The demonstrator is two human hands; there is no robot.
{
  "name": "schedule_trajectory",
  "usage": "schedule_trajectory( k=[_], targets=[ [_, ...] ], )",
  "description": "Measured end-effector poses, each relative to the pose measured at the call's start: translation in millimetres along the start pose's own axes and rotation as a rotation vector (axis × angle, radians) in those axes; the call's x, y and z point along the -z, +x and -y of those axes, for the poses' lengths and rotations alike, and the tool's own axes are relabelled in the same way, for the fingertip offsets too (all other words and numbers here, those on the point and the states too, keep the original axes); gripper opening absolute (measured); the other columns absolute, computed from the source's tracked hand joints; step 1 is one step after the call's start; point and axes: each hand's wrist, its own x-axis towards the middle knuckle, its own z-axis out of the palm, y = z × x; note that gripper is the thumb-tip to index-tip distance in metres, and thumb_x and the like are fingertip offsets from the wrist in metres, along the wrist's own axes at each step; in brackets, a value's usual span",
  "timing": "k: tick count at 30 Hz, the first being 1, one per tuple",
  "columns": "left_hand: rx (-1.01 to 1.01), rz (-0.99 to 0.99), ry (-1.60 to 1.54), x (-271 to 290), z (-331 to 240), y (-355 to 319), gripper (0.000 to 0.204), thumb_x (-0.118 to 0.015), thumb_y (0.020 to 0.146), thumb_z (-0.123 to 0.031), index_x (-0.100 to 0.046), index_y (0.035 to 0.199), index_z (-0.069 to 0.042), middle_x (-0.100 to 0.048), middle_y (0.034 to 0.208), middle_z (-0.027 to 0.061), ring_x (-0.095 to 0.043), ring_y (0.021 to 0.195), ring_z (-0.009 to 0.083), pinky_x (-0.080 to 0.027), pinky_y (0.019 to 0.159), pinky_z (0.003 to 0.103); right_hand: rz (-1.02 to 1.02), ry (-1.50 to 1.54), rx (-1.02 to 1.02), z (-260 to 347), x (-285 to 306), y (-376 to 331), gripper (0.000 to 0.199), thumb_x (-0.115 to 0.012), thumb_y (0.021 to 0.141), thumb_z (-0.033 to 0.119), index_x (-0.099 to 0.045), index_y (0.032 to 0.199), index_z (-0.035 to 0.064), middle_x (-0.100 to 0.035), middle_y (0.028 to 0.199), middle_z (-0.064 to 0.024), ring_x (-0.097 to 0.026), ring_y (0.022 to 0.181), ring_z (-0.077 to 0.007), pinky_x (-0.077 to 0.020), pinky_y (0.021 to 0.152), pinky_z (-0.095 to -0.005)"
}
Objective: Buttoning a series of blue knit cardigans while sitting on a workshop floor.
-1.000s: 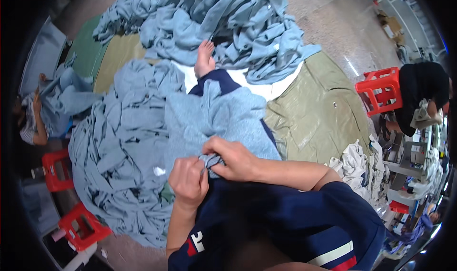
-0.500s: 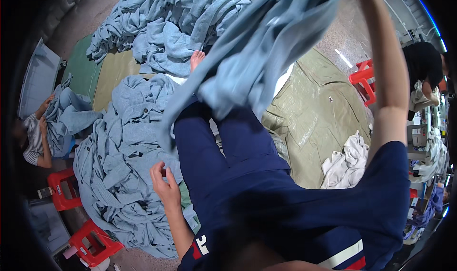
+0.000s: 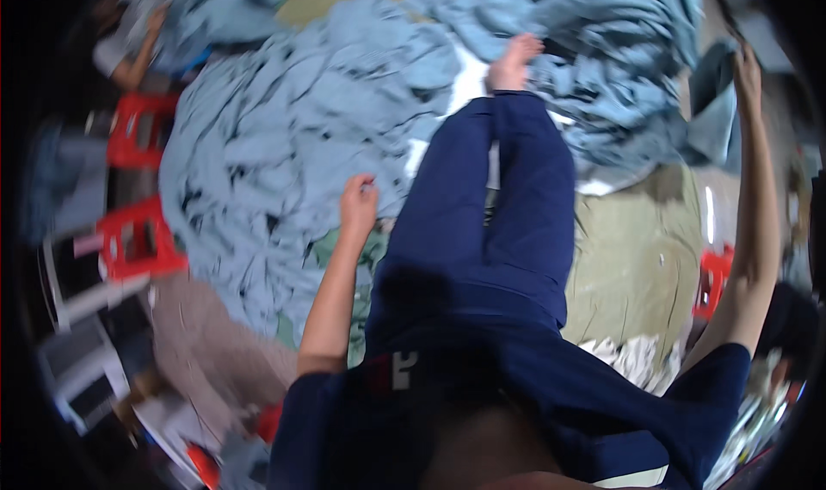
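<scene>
I sit with my legs in navy trousers (image 3: 482,223) stretched out and a bare foot (image 3: 514,60) resting among the cloth. My right hand (image 3: 747,67) is flung far out to the right, gripping the edge of a blue-grey garment (image 3: 707,116) that trails down onto the heap there. My left hand (image 3: 359,203) hovers beside my thigh with loosely curled fingers and nothing in it, just over the edge of the big pile of blue-grey garments (image 3: 275,154) on my left. The view is motion-blurred.
A second heap of blue-grey garments (image 3: 602,34) lies beyond my foot. An olive cloth (image 3: 641,266) covers the floor at right, with white rags (image 3: 632,352) near it. Red stools (image 3: 133,129) (image 3: 129,242) (image 3: 714,279) stand around. Another person (image 3: 129,51) sits at upper left.
My right hand lifted the garment off my lap, swung it overhead and carried it out to the right. My left hand let go and stayed by my thigh. The view tilted.
</scene>
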Motion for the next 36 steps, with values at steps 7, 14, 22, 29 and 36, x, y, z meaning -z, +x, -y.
schedule_trajectory(
  k=[7,14,22,29,36],
  targets=[
    [0.516,-0.292,0.039,-46,94,42,0.044,-0.066,0.075,-0.010,-0.052,0.115,0.000,-0.054,0.114,0.0231,-0.055,0.106,0.0381,-0.045,0.092,0.044,0.548,-0.354,-0.356,-29,-158,-152,0.037,-0.058,0.089,0.036,-0.070,0.092,0.0014,-0.069,0.080,-0.0153,-0.066,0.076,-0.0297,-0.0492,0.070,-0.0394],
    [0.691,-0.571,0.088,3,129,53,0.052,-0.062,0.071,-0.005,-0.045,0.120,0.001,-0.047,0.119,0.0248,-0.045,0.113,0.0424,-0.038,0.100,0.046,0.535,0.372,-0.519,18,-172,-232,0.021,-0.060,0.095,0.019,-0.065,0.098,-0.0010,-0.063,0.083,-0.0017,-0.051,0.069,-0.0073,-0.0405,0.063,-0.0209],
    [0.853,-0.816,-0.104,91,197,86,0.051,-0.060,0.074,-0.011,-0.048,0.123,-0.005,-0.040,0.131,0.0254,-0.041,0.122,0.0435,-0.039,0.100,0.046,0.598,0.511,-0.721,123,-97,-349,0.019,-0.059,0.096,0.020,-0.062,0.094,0.0015,-0.060,0.077,-0.0032,-0.056,0.066,-0.0100,-0.0436,0.060,-0.0236],
    [0.813,-0.274,0.414,131,228,144,0.045,-0.051,0.087,-0.031,-0.059,0.129,-0.019,-0.005,0.160,0.0129,-0.013,0.145,0.0375,-0.025,0.111,0.055,0.592,0.310,-0.973,124,-24,-418,0.012,-0.058,0.096,0.017,-0.060,0.095,0.0047,-0.060,0.078,-0.0038,-0.063,0.064,-0.0127,-0.0460,0.055,-0.0238],
    [0.275,-0.471,-0.786,108,160,146,0.016,-0.065,0.083,-0.012,-0.074,0.090,-0.002,-0.072,0.091,0.0069,-0.064,0.088,0.0154,-0.046,0.084,0.027,0.442,0.251,-0.885,123,11,-417,0.013,-0.058,0.095,0.017,-0.061,0.094,0.0043,-0.061,0.077,-0.0054,-0.061,0.063,-0.0125,-0.0447,0.054,-0.0229]
  ],
)
